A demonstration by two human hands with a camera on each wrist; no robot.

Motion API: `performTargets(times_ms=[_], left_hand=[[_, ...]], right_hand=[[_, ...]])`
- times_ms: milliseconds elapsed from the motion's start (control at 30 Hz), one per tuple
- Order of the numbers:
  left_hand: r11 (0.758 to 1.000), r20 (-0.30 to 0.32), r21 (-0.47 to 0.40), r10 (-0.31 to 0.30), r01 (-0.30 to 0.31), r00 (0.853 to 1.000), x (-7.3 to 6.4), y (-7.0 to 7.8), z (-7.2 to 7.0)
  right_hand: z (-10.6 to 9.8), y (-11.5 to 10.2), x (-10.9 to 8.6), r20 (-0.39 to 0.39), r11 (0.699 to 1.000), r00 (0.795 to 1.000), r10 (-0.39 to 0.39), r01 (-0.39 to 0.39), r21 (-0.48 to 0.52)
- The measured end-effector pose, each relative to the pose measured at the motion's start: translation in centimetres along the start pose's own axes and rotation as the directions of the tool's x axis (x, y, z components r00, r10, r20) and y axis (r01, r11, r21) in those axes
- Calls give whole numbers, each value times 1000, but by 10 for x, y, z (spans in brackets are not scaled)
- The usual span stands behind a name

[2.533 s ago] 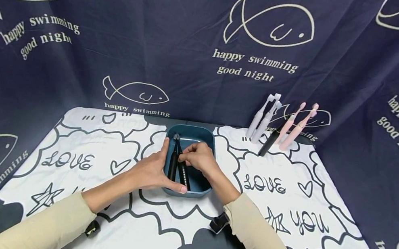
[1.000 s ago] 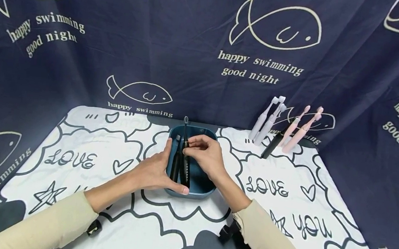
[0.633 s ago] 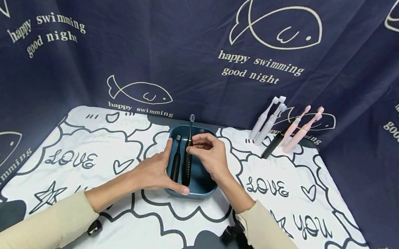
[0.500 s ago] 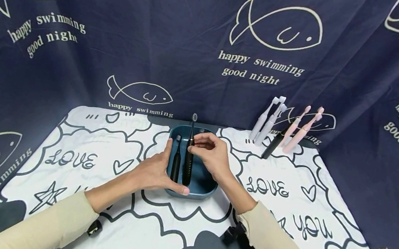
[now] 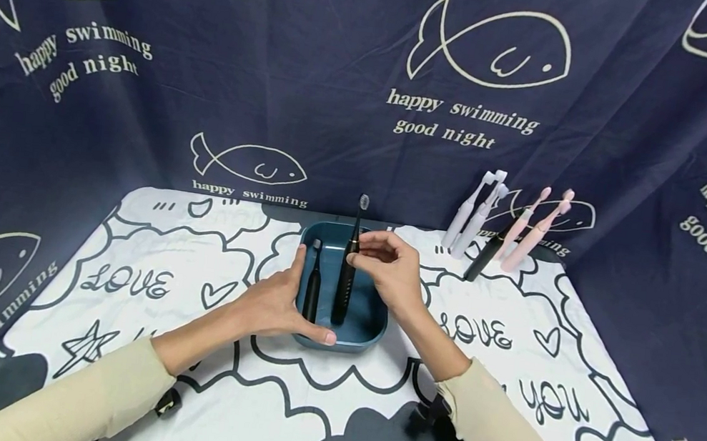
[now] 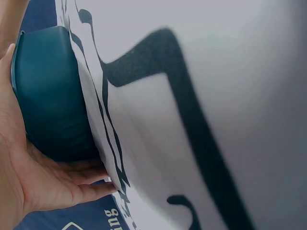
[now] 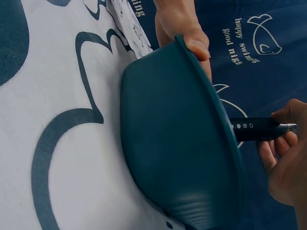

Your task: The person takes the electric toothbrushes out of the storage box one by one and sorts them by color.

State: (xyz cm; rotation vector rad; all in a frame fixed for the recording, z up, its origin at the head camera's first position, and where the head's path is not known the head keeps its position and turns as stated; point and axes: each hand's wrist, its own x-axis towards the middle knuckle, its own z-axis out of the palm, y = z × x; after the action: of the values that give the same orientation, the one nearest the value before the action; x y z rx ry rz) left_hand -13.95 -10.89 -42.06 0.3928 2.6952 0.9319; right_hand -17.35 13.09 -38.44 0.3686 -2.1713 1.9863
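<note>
In the head view a dark blue-green plastic box (image 5: 347,346) sits mid-table. My left hand (image 5: 273,305) holds its near left corner, thumb over the front rim and fingers along the outer side; the left wrist view shows those fingers against the wall. With thumb and fingertips, my right hand (image 5: 396,272) pinches a black electric toothbrush (image 5: 345,284) near its neck. This brush is tilted up, its head above the far rim and its lower end inside the box. Another black electric toothbrush (image 5: 312,288) leans in the box's left side. The right wrist view shows the handle's buttons above the rim.
At the back right, two lilac toothbrushes (image 5: 469,225), a black toothbrush (image 5: 487,256) and pink toothbrushes (image 5: 522,242) stand upright close together. A white printed cloth (image 5: 130,254) covers the table. Navy fish-print curtains (image 5: 354,91) hang behind and at the sides.
My right hand has raised one black toothbrush from beside the other and drawn it rightward, tilting it more upright. The left hand has kept its hold on the box corner.
</note>
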Motion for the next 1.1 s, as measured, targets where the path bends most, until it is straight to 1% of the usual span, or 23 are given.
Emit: performTargets(times_ms=[133, 367, 600, 900, 1100], left_hand=[[1000, -5, 7, -5, 5, 1000, 0, 0, 0], [1000, -9, -9, 3, -3, 1000, 1, -1, -1], [1000, -3, -16, 1, -1, 1000, 1, 0, -1], [1000, 2, -11, -18, 18, 1000, 1, 1, -1], [1000, -9, -9, -9, 9, 1000, 1, 0, -1]], right_hand=[[-6, -5, 1, -20, 1000, 1000, -9, 8, -10], [-15, -15, 2, -46, 999, 998, -39, 40, 8], [-24, -18, 2, -83, 999, 996, -40, 41, 9], [-35, -20, 4, -132, 998, 990, -38, 44, 39], [-40, -22, 5, -160, 995, 986, -49, 63, 82]])
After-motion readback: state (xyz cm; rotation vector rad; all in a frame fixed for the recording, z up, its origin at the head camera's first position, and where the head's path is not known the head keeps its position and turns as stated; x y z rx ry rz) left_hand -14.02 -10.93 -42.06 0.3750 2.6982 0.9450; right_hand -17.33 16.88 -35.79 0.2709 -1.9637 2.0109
